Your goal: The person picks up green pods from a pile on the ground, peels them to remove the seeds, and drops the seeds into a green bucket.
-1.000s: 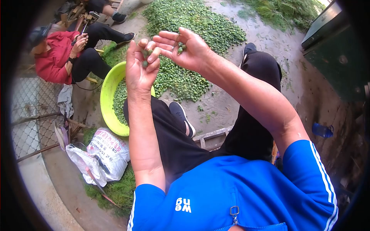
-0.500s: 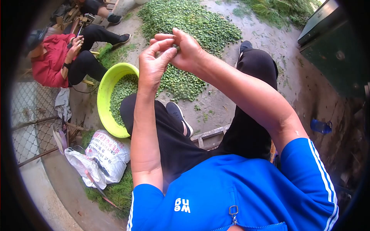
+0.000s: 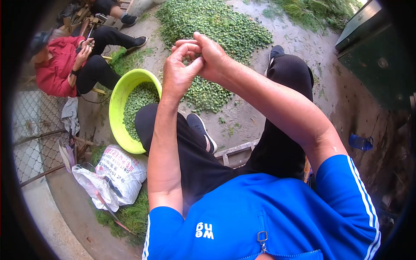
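Your left hand (image 3: pixel 178 73) and right hand (image 3: pixel 211 55) press together at upper centre of the frame, fingers curled around small green fruits (image 3: pixel 198 55) that are barely visible between them. Below left sits the yellow-green basin (image 3: pixel 116 113) of fruits; behind your hands, a heap (image 3: pixel 216 26) covers the ground.

Pressing left hand (image 3: pixel 178 74) against right hand (image 3: pixel 211 55), fingers meeting above green nuts (image 3: pixel 203 93) lying on the ground; sitting beside a yellow-green basin (image 3: pixel 116 113) holding more.
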The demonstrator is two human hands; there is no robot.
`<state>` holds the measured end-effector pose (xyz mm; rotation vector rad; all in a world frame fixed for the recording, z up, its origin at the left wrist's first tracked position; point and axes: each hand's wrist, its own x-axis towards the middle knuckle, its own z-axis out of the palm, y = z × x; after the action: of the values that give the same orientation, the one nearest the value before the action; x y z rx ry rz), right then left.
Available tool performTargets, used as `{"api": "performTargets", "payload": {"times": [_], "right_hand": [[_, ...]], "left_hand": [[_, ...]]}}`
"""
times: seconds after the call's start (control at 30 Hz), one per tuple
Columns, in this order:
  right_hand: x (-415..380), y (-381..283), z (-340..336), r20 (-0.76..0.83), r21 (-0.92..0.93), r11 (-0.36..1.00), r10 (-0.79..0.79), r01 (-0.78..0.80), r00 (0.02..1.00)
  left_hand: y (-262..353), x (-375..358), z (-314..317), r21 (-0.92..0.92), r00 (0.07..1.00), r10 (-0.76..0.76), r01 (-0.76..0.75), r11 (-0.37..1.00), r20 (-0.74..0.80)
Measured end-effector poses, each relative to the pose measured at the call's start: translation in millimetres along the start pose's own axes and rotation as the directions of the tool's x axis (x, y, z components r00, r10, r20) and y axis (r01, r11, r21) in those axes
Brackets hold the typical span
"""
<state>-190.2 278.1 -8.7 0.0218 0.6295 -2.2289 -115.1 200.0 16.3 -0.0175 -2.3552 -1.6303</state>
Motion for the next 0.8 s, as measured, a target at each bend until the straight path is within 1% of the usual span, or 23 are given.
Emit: {"api": "performTargets", "payload": {"times": [0.03,0.07,0.1,0.13,0.17,0.2,0.27,0.3,0.33,0.4,0.43,0.47,0.5,0.53,0.63,0.7,0.77,0.8], "right_hand": [[0.0,-0.3,0.7,-0.007,0.028,1.0,-0.009,0.009,1.0],[-0.6,-1.3,0.8,-0.006,0.028,1.0,-0.01,0.01,1.0],[-2.4,-3.7,1.7,0.001,0.097,0.995,0.009,-0.009,1.0],[-3.9,-6.4,2.8,0.009,0.165,0.986,0.027,-0.028,1.0],[-5.4,-8.5,4.1,-0.032,0.089,0.996,-0.02,0.023,0.999],[-6.4,-11.7,5.4,-0.03,0.09,0.996,-0.02,0.022,0.999],[-9.7,-17.8,7.0,-0.042,-0.225,0.973,-0.051,0.04,0.998],[-12.3,-19.7,5.1,0.016,-0.264,0.963,-0.054,0.057,0.998],[-12.6,-19.6,5.4,0.018,-0.263,0.963,-0.054,0.056,0.998],[-15.4,-19.2,6.4,0.109,-0.393,0.918,0.0,0.043,0.994],[-17.8,-17.7,8.2,0.131,-0.445,0.893,-0.015,0.072,0.991],[-19.0,-17.1,9.7,0.132,-0.445,0.892,-0.015,0.072,0.991],[-19.4,-16.5,10.2,0.152,-0.514,0.852,-0.025,0.101,0.988],[-19.7,-15.7,10.8,0.173,-0.579,0.805,-0.033,0.129,0.984],[-19.6,-13.2,10.6,0.174,-0.612,0.775,-0.065,0.159,0.983],[-21.0,-12.9,12.1,0.172,-0.637,0.752,-0.077,0.171,0.982],[-24.8,-13.2,15.8,0.232,-0.742,0.602,-0.181,0.294,0.956],[-24.0,-12.3,14.2,0.232,-0.743,0.602,-0.18,0.294,0.956]], "left_hand": [[-0.4,-0.2,-0.3,-0.086,0.999,0.018,-0.015,0.996,0.027],[0.9,0.0,-4.4,-0.086,0.999,0.018,-0.016,0.996,0.027],[3.1,0.7,-12.3,-0.399,0.988,-0.143,0.151,0.905,0.048],[4.2,1.5,-19.6,-0.661,0.951,-0.285,0.291,0.692,0.12],[0.9,2.1,-24.2,-0.762,0.947,-0.305,0.273,0.587,0.105],[-1.7,2.0,-29.3,-0.761,0.947,-0.305,0.272,0.589,0.103],[-6.2,1.2,-40.0,-0.902,0.932,-0.357,0.204,0.381,0.06],[-8.0,1.9,-44.0,-0.926,0.939,-0.337,0.191,0.326,0.075],[-9.8,2.1,-45.4,-0.926,0.939,-0.337,0.19,0.328,0.073],[-10.8,2.4,-45.9,-0.949,0.923,-0.382,0.154,0.275,0.039],[-9.8,2.0,-45.2,-0.949,0.923,-0.382,0.154,0.275,0.039],[-8.1,1.2,-43.7,-0.946,0.911,-0.412,0.137,0.293,0.004],[-6.8,0.7,-42.2,-0.943,0.897,-0.441,0.12,0.312,-0.032],[-7.3,0.8,-41.0,-0.943,0.897,-0.442,0.12,0.312,-0.032],[-10.6,1.4,-36.9,-0.929,0.897,-0.439,0.124,0.348,-0.045],[-11.4,1.3,-34.1,-0.889,0.919,-0.387,0.107,0.444,-0.082],[-11.7,1.8,-32.8,-0.885,0.907,-0.407,0.1,0.455,-0.107],[-11.9,1.7,-32.4,-0.879,0.894,-0.427,0.093,0.468,-0.133]]}}
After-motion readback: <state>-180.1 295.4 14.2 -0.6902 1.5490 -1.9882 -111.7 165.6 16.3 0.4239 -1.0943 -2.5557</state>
